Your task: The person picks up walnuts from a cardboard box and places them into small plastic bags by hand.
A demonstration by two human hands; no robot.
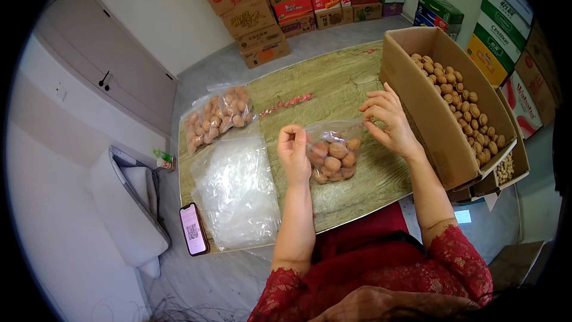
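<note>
A clear plastic bag with several walnuts in its lower part stands on the wooden-patterned table in front of me. My left hand is closed on the bag's upper left edge, thumb against the curled fingers. At the bag's upper right corner is my right hand, its fingers stretched and apart; whether the thumb touches the plastic is hard to see. A large open cardboard box of loose walnuts stands just beyond that hand.
Flat clear bags lie in a pile at the left, below filled walnut bags. A phone rests at the table's near left corner. Under the big box sits another carton holding small nuts. Stacked cartons line the back wall.
</note>
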